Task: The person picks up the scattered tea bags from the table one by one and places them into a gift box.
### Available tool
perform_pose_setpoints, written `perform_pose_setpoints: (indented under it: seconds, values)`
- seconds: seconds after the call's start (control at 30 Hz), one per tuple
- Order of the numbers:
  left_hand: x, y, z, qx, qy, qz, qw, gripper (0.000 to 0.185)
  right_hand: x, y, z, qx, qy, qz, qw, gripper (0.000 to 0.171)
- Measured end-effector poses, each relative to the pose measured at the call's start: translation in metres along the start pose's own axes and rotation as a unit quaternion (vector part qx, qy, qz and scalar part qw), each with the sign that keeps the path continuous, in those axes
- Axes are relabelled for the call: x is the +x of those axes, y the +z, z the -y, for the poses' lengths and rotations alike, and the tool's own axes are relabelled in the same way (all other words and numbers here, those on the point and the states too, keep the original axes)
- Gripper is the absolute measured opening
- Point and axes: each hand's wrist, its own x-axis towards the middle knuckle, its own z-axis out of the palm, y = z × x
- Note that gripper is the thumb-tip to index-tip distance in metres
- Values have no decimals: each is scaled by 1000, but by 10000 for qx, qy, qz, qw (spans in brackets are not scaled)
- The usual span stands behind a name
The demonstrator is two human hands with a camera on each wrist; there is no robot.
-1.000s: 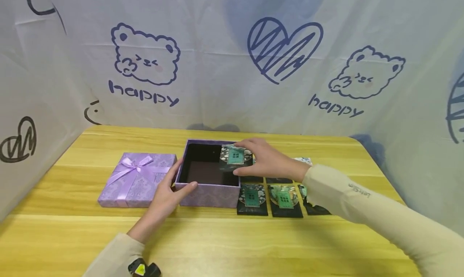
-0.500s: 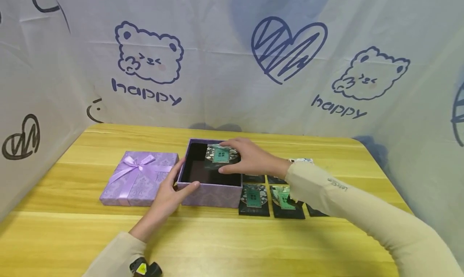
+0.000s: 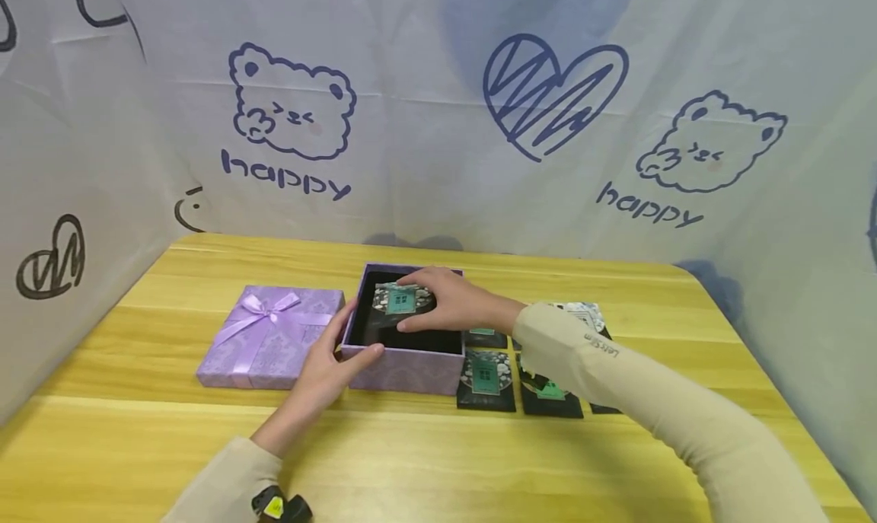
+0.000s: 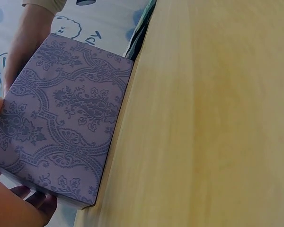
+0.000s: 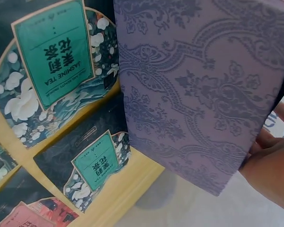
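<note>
An open purple patterned box [image 3: 404,371] [image 4: 61,123] [image 5: 199,90] stands on the yellow table [image 3: 438,454]. My left hand [image 3: 329,367] grips the box's near left corner, thumb over the rim. My right hand [image 3: 445,302] holds a dark tea packet with a green label [image 3: 400,301] over the inside of the box, fingers curled round its right edge. Several more such packets [image 3: 486,378] [image 5: 47,61] lie flat just right of the box, partly under my right sleeve.
The box's lid with a purple bow [image 3: 270,336] lies left of the box. A white printed cloth [image 3: 438,112] walls in the table at the back and both sides. Bare wood [image 4: 217,118] spreads in front of the box.
My right hand has carried the packet leftward and lower, from the box's right rim to over its middle. My left hand has kept its hold on the box corner.
</note>
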Motion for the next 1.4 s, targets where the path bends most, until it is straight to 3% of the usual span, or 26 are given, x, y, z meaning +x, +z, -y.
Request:
perform_pose_setpoints:
  seconds: [0.27, 0.7, 1.0, 1.4]
  values:
    - [0, 1, 1, -47, 64, -1, 10000, 78, 5, 5, -1, -234, 53, 15, 9997, 71]
    - [0, 1, 2, -155, 61, 50, 9998, 78, 9, 18, 5, -1235, 130, -65, 9922, 73]
    - [0, 1, 2, -320, 25, 104, 9994, 78, 8, 19, 4, -1153, -69, -109, 9932, 67]
    - [0, 1, 1, -260, -3, 82, 9996, 78, 3, 20, -3, -559, -378, -459, 9967, 55]
